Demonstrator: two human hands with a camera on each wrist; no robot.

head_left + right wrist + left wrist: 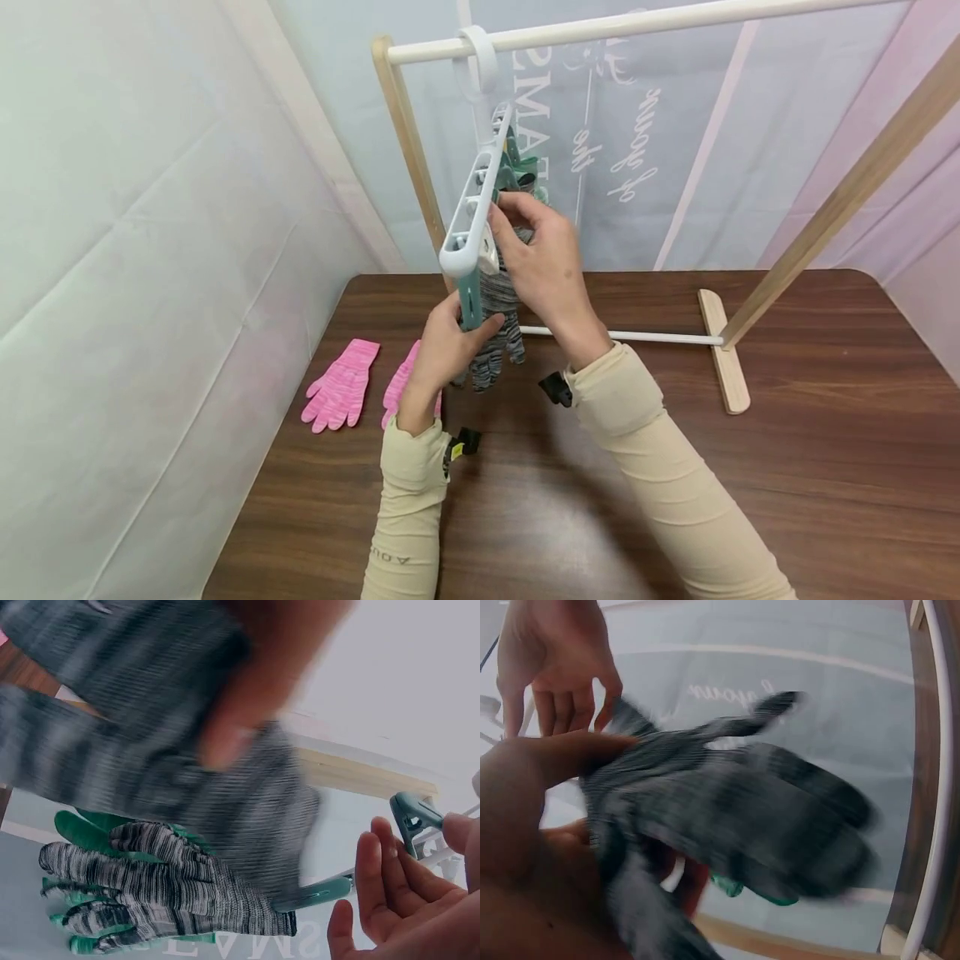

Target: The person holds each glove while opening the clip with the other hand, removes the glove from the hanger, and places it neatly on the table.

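Note:
My left hand [450, 343] pinches a grey-and-black striped knit glove [727, 810] below the near end of a white clip hanger [480, 187]. The glove's fingers dangle downward, blurred in the wrist views. My right hand [546, 262] is beside the hanger, its thumb and fingers pinching a green clip [409, 817], which the head view mostly hides. Another green clip [469, 298] hangs at the hanger's near end, by my left fingers. Farther along, a striped glove with green-coated fingers [172, 889] hangs from a green clip [324, 892].
The hanger hooks over the white bar [637, 27] of a rack with wooden posts [847, 196]. Two pink gloves lie on the brown table [825, 483]: one glove [343, 387] in full view, the other glove [396, 387] partly behind my left forearm. A printed curtain hangs behind.

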